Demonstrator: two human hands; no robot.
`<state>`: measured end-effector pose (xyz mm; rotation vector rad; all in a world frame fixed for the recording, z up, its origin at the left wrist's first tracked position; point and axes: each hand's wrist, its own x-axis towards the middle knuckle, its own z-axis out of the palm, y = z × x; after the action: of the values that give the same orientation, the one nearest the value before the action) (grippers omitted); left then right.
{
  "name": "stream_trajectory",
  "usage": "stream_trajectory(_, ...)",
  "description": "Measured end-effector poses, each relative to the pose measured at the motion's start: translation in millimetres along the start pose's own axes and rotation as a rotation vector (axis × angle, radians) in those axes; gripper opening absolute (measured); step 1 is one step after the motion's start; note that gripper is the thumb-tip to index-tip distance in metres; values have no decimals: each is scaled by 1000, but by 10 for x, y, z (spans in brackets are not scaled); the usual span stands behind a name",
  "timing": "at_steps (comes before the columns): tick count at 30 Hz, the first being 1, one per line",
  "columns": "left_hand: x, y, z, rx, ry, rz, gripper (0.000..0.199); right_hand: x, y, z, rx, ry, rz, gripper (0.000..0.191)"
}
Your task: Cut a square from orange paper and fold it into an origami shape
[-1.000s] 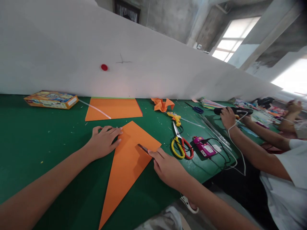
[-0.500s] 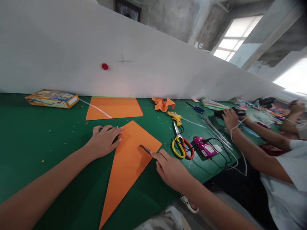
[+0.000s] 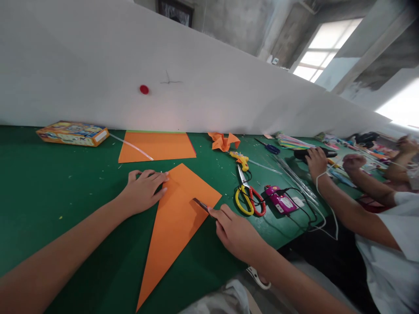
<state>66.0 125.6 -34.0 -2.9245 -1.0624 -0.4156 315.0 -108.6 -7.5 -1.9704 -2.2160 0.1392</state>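
Note:
A folded sheet of orange paper (image 3: 176, 218) lies in front of me, its long point towards me. My left hand (image 3: 144, 192) rests on its upper left edge, fingers spread and tips on the paper. My right hand (image 3: 232, 229) is closed around a slim dark craft knife (image 3: 200, 203), at the paper's right edge. The blade lies over the paper and points up to the left; whether it touches is unclear. Most of the handle is hidden in my fingers. Right of the paper are scissors (image 3: 246, 196) with yellow and red handles.
At the back are a colourful box (image 3: 73, 134), orange sheets (image 3: 153, 147) and a crumpled orange paper piece (image 3: 224, 141). Right are a yellow glue gun (image 3: 240, 160), a purple power socket (image 3: 279, 200) with cables, and clear sticks (image 3: 296, 181). A co-worker's hand (image 3: 317, 162) holds a black object (image 3: 327, 152).
My hands and the paper look almost the same, with only a slight shift of the view. The co-worker's other hand has come away from the black object to the right.

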Motion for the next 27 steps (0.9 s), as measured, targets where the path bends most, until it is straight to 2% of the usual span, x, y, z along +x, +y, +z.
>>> stream_trajectory(12,8,-21,15,-4,1,6,48,-78,49,-8,92,37,-9,44)
stream_trajectory(27,3,-24,25,11,-1,12,47,-159,98,-43,36,49,-45,43)
